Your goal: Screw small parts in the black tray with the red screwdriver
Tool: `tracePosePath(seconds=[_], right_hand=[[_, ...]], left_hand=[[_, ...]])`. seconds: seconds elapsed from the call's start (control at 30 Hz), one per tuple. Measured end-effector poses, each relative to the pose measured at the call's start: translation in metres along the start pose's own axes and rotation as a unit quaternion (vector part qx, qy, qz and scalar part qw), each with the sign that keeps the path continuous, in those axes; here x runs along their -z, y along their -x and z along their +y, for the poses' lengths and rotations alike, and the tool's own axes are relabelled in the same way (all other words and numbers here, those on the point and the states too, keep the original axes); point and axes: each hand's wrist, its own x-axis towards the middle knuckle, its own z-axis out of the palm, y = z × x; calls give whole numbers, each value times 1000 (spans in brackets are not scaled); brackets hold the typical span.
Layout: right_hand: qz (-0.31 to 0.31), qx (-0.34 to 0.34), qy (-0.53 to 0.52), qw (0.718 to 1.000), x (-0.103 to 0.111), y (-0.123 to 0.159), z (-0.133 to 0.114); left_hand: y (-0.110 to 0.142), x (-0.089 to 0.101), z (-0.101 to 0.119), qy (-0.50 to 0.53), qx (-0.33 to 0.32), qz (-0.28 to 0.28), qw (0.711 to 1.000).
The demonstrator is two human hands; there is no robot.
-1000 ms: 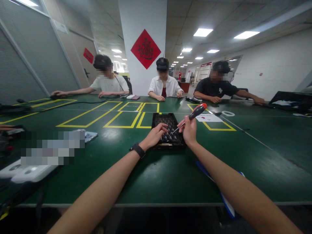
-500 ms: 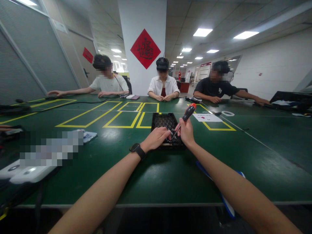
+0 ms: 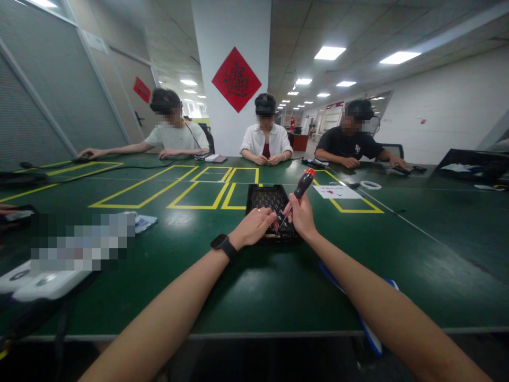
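Note:
In the head view, a black open box (image 3: 252,200) with a patterned, glinting inside sits on the green table in front of me. My right hand (image 3: 304,217) is closed on a screwdriver (image 3: 305,183) with a black handle and a red end. The screwdriver slants, its thin shaft pointing down and left to the near part of the box. My left hand (image 3: 257,225), with a black watch on the wrist, rests over the box's near left part. Its fingers are bent together beside the shaft's tip; whatever is between them is too small to tell.
Yellow tape outlines (image 3: 185,204) mark the table (image 3: 191,302). A paper sheet (image 3: 337,192) and a white tape ring (image 3: 370,185) lie to the right. White objects (image 3: 47,284) stand at left. A blue-edged item (image 3: 369,334) is under my right forearm. Three people sit opposite.
Between the frames, the screwdriver's handle shifts slightly left with my right hand. My left hand stays almost in place. The person at the right draws an outstretched hand back, near a dark object.

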Motion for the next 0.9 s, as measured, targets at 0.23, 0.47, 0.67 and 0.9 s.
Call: tracePosePath(seconds=[0.23, 0.47, 0.67, 0.9], right_hand=[[4, -9, -18, 1000, -1, 0, -1], [9, -14, -24, 1000, -1, 0, -1], [32, -12, -20, 999, 1, -3, 4], [94, -37, -50, 994, 6, -11, 16]], left_hand=[[1, -1, 0, 19, 5, 6, 1000], [0, -1, 0, 29, 3, 4, 1000], [0, -2, -2, 24, 0, 2, 1000], [0, -2, 0, 12, -1, 2, 1000]])
